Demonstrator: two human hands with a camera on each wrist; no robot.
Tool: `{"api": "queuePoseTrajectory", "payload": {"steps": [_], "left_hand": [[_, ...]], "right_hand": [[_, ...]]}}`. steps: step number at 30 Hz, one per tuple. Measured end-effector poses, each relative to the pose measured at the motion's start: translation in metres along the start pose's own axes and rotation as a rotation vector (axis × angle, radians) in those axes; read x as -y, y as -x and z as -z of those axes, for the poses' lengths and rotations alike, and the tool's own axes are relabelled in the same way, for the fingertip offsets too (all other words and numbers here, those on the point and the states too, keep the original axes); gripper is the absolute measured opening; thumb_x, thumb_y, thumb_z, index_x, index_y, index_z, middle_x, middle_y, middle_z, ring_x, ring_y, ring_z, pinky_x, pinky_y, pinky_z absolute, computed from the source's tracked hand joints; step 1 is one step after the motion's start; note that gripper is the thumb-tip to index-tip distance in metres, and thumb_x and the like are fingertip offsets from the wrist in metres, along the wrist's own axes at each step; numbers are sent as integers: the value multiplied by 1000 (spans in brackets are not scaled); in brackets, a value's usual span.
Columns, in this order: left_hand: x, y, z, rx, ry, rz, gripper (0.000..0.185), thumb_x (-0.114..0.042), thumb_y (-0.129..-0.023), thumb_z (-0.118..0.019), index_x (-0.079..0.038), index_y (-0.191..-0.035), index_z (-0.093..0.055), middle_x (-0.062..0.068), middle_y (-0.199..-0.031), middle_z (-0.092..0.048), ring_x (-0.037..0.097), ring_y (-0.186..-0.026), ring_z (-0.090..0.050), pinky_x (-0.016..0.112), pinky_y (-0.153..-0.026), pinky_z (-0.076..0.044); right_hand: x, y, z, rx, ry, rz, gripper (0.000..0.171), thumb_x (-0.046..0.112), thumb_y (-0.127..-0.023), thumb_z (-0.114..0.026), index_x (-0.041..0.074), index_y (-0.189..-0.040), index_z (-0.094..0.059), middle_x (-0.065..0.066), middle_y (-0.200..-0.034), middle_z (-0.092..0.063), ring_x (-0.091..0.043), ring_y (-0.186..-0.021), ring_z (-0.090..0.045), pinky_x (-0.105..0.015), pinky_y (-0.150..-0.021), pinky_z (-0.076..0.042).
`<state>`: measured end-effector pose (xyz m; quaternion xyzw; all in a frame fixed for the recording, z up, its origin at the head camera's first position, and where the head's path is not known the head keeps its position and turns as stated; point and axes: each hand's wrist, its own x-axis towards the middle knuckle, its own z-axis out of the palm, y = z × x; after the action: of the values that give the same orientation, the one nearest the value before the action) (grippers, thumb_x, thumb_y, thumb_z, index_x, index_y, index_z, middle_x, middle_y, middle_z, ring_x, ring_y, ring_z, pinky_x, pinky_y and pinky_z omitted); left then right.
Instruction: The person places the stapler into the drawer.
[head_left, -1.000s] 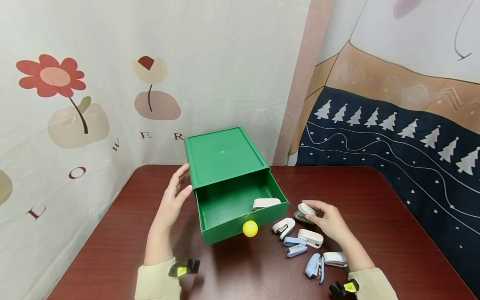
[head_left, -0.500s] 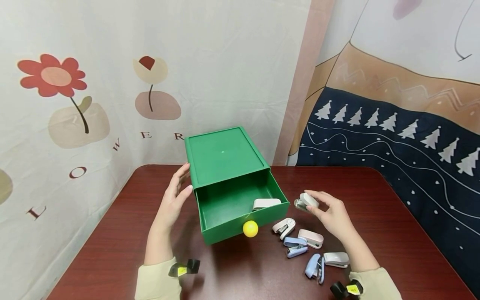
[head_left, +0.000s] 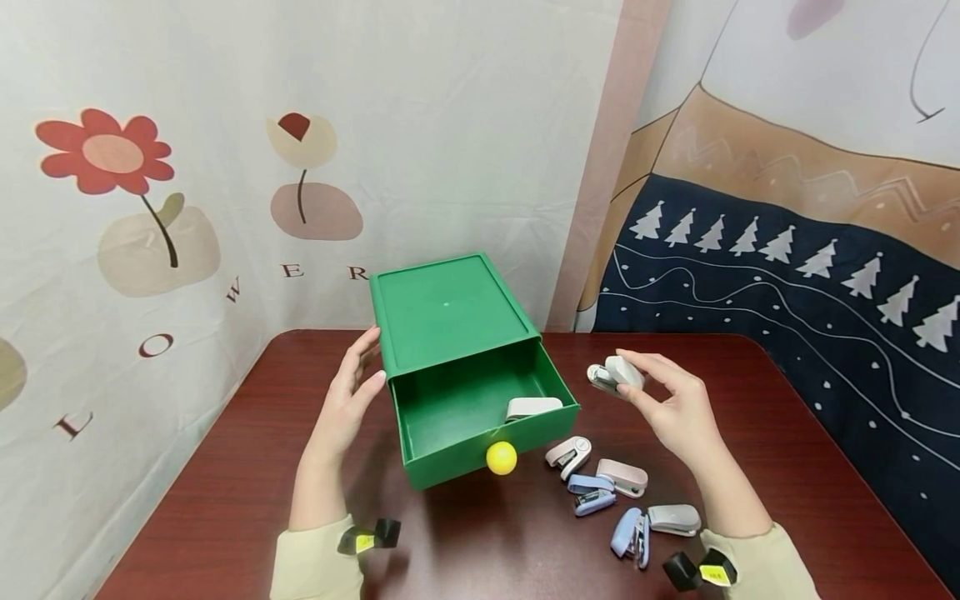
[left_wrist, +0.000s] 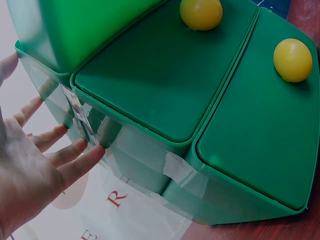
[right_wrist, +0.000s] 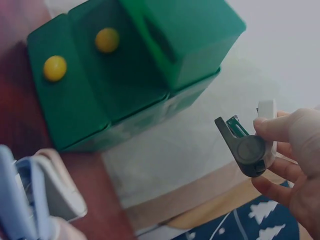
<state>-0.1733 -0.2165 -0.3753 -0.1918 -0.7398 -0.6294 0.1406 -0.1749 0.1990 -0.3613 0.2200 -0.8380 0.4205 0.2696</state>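
Two hands at work over a dark red table [head_left: 750, 400]. Left hand [head_left: 347, 400] — fingers straight, pressed flat against the left wall of the green drawer box [head_left: 450, 312], grasping nothing. Right hand [head_left: 671, 404] raised above the table, right of the pulled-out drawer [head_left: 480, 417], fingers and thumb pinching a small white stapler [head_left: 617, 374] clear of the surface. Another white stapler [head_left: 531, 407] lies inside the drawer, near its front right corner. Five more staplers [head_left: 611, 492] lie on the table, near right. Backdrop lettering reads "L O W E R" in part. Right wrist view shows the held stapler's dark underside [right_wrist: 248, 150]; wrist views show several stacked drawers with yellow knobs [left_wrist: 292, 60] — head view shows one.
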Motion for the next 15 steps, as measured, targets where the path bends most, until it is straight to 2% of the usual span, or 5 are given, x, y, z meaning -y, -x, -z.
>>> {"api": "queuePoseTrajectory", "payload": {"steps": [8, 15], "left_hand": [[0, 0, 0, 1, -3, 0, 54, -4, -99, -46, -11, -150, -28, 9, -149, -32, 23, -132, -32, 21, -95, -36], [-1, 0, 1, 1, 0, 4, 55, -4, -99, -46, -11, -151, -28, 9, -149, -32, 22, -133, -32, 21, -95, -36]], "right_hand": [[21, -14, 5, -43, -65, 106, 54, -15, -71, -77, 6, -119, -68, -4, -105, -66, -7, -88, -53, -16, -78, -44], [40, -25, 2, -29, -137, 152, 50, -15, -72, -76, 3, -118, -68, -3, -103, -65, -9, -86, -52, -18, -81, -45]]}}
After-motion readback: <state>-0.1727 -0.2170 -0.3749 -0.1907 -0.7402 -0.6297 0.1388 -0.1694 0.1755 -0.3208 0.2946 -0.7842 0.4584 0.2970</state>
